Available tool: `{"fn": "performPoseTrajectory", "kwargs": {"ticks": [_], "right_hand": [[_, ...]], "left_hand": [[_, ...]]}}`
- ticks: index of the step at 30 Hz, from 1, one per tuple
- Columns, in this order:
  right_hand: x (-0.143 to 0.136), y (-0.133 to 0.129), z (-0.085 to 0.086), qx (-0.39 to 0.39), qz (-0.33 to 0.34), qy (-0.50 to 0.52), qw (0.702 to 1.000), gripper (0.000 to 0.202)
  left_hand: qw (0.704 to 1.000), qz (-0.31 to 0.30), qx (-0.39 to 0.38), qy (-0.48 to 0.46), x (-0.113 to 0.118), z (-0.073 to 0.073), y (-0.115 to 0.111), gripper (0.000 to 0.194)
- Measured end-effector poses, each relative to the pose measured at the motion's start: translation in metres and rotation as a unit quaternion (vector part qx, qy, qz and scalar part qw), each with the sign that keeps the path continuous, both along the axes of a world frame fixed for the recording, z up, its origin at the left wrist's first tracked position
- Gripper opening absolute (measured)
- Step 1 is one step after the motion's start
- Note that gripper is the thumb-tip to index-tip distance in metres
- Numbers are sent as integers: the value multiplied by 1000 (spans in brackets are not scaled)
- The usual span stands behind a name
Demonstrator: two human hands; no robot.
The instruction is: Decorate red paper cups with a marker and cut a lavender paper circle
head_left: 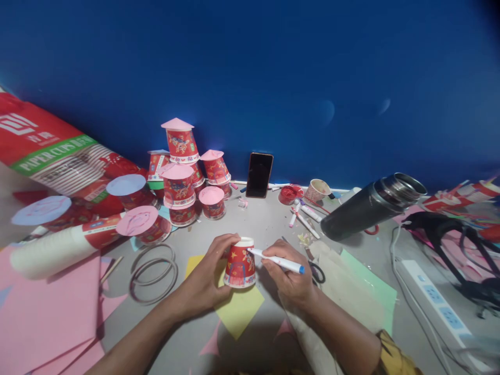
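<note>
A red patterned paper cup (239,268) stands upside down over yellow paper (244,311) in the middle of the table. The fingers of my left hand (209,273) wrap round its left side. My right hand (289,273) pinches a white marker (279,260) with a blue end. The marker's tip points left and meets, or nearly meets, the cup's upper right side. Blue lines show low on the cup's wall. I cannot tell whether the tip is touching it.
Stacked red cups with pink paper cones (177,182) stand at the back left, near a cup bag (58,151) and metal rings (153,273). A phone (260,174) leans on the wall. Loose markers (307,221), a dark flask (363,208) and a power strip (437,302) lie rightward.
</note>
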State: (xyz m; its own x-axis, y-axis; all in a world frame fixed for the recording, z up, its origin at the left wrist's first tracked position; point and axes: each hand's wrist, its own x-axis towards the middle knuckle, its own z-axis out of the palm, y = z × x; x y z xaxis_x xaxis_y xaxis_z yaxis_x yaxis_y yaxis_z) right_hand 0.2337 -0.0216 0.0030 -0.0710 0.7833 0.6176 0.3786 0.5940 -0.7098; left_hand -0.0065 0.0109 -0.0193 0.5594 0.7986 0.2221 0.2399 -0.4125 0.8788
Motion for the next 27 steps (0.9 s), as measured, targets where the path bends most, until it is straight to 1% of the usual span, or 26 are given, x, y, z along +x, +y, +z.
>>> {"fn": "performPoseTrajectory", "kwargs": {"ticks": [10,18,27], "right_hand": [[0,2,4,10,-4,-14,1000,13],[-1,2,3,1,-13,-13,1000,14],[-1,2,6,6,-2,-6,1000,7]], "left_hand": [[1000,-6,23,5,2,5,-1,90],[1000,-5,30,1,2,3,0,91],[1000,-8,30,-4,2,5,0,89]]}}
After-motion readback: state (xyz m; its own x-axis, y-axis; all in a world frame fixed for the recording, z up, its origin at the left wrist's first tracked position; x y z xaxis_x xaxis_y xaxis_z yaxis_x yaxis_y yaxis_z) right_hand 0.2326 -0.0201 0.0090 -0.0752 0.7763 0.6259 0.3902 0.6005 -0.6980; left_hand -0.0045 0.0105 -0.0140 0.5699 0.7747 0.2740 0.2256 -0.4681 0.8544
